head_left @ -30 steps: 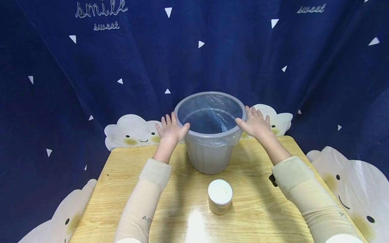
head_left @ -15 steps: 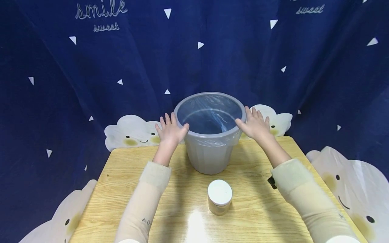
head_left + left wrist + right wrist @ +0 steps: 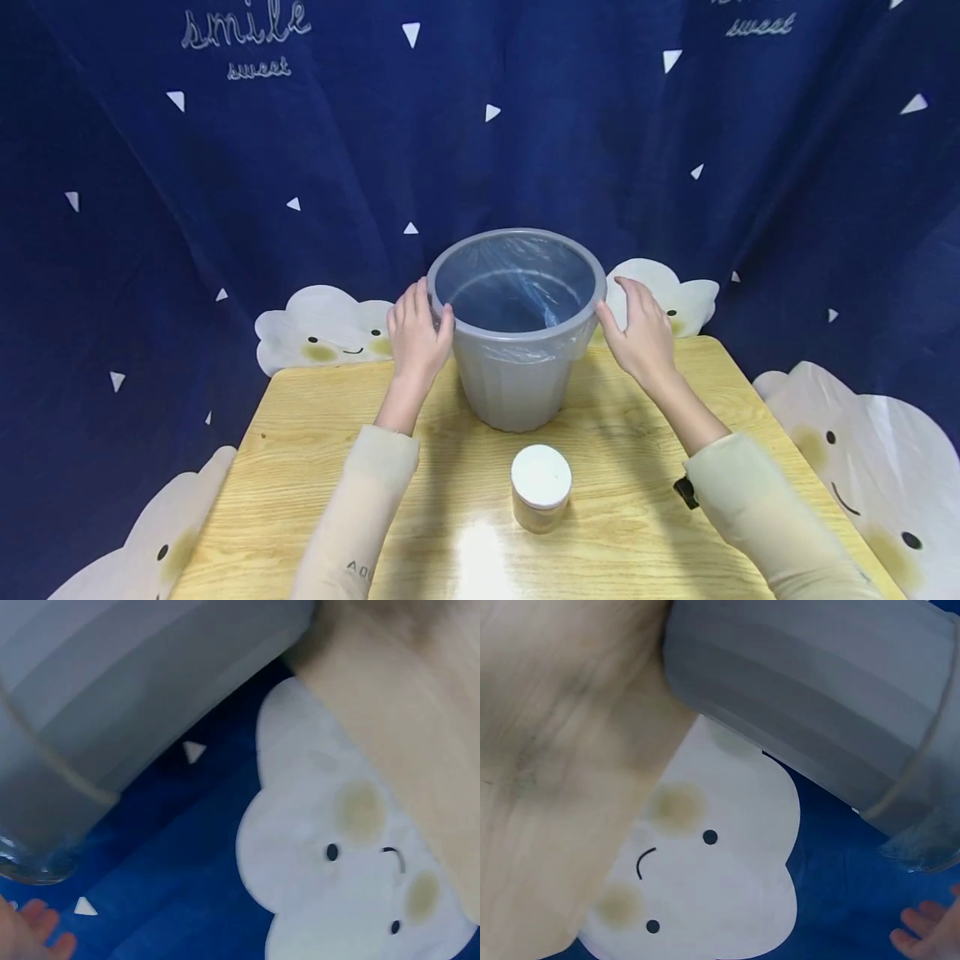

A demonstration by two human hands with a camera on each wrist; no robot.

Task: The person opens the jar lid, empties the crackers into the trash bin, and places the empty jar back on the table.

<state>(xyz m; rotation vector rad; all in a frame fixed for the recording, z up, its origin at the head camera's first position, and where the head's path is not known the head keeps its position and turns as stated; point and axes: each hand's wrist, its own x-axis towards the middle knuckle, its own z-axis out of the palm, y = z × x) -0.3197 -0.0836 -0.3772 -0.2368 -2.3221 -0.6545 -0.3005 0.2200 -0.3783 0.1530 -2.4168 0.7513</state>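
Observation:
A grey wastebasket (image 3: pixel 517 379), lined with a clear plastic bag (image 3: pixel 536 287) folded over its rim, stands upright toward the back of the table. At the left of the rim is my left hand (image 3: pixel 416 337), its fingers fairly straight and its thumb close by the edge. My right hand (image 3: pixel 641 333) is at the right side, thumb near the rim and fingers pointing away, relaxed. In both wrist views the left hand (image 3: pixel 26 934) and right hand (image 3: pixel 934 930) show a gap beside the wastebasket (image 3: pixel 810 690). Neither hand holds anything.
A small jar with a white lid (image 3: pixel 541 477) stands on the wooden table (image 3: pixel 315 442) in front of the wastebasket. A dark blue curtain (image 3: pixel 480 142) with white triangles and smiling clouds hangs behind and around the table.
Both hands, spread with thumbs over the rim earlier, have drawn their thumbs off it and brought the fingers closer together. The right hand has shifted slightly outward. Wastebasket and jar stay put.

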